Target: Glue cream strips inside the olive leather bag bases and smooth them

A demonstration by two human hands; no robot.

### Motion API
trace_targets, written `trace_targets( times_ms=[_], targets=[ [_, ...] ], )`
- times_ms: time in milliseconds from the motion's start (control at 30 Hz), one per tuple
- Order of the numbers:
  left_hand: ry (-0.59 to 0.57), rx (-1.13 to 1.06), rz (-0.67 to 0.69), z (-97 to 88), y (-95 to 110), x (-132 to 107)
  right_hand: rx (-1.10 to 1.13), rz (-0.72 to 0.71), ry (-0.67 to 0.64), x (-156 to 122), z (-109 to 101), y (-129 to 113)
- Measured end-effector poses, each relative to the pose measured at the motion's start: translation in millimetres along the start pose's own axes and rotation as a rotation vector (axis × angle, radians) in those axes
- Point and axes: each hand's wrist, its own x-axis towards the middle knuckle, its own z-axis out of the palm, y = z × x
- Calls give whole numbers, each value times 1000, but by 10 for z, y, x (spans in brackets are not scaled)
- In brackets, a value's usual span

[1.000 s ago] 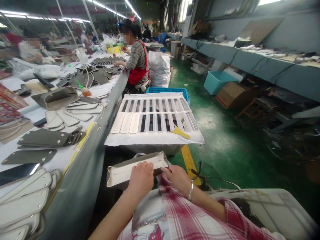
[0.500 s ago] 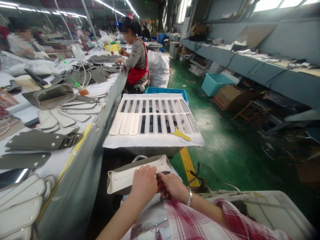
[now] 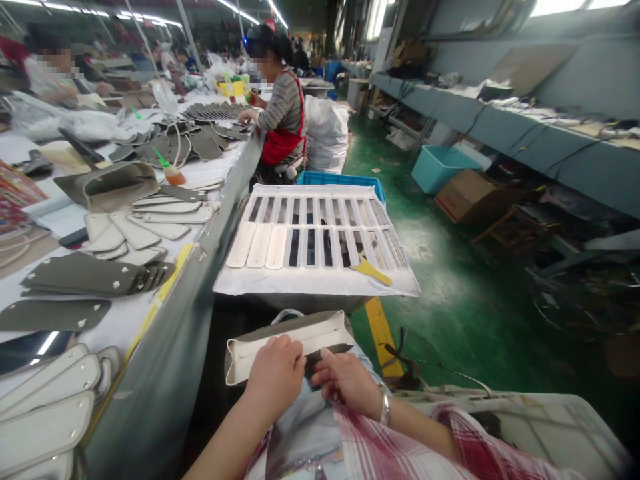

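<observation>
Long work table (image 3: 160, 360) runs down the left, grey cloth hanging over its near side. Right of it, mid-scene, a white slotted board (image 3: 320, 283); three white strips (image 3: 257, 247) lie side by side across its near-left slots. Co-worker (image 3: 285, 113) in a red apron sits at the table, farther off.

Main item: a long grey-and-white piece (image 3: 320, 337), near side of the board, in front of the wearer, well apart from the table. White face up, long way roughly left to right, right end a bit higher in view.

Left hand (image 3: 277, 365): fingers bent over the white face, gripping the piece around its middle. Thumb not clear. Right hand (image 3: 350, 381): just right of it, at the lower grey edge, fingers loosely curled, thumb tip against or very near the piece. Can't tell if it pinches anything.

Change: a second ago the right hand was at the piece's right end; half a second ago its fingers met the left hand's; now there's a gap between the hands. Piece barely shifted. Reads as a re-hold: left steadies, right does the adjusting, handling unfinished.

Smaller stuff: grey panels (image 3: 80, 272) stacked on the table, yellow scraper (image 3: 373, 271) on the board's near-right part.
</observation>
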Motion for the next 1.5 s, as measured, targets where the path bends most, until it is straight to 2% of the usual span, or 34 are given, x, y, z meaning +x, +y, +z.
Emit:
trace_targets(
  times_ms=[367, 533, 633, 733, 1033, 1167, 1300, 1367, 1500],
  targets=[
    [34, 34, -8, 2, -3, 15, -81, -2, -41, -19, 271, -61],
    [99, 79, -101, -43, -226, -135, -28, 23, -1, -52, 376, -101],
    [44, 19, -70, -98, -393, -183, -9, 42, -8, -47, 434, -97],
    [26, 0, -34, -134, -471, -190, -15, 35, -18, -34, 499, -84],
    [40, 49, -56, -103, -426, -191, -91, 39, -64, -11, 689, -20],
    [118, 106, -120, -211, -463, -302, -81, 44, -69, -24, 778, -27],
    [178, 91, -157, -285, -670, -473, -80, 56, -36, -23, 849, -31],
    [229, 27, -117, -239, -795, -532, -75, 46, -27, -10, 890, -21],
    [404, -103, -61, -62, -949, -572, -86, 57, -21, 10, 988, -13]
  ],
)
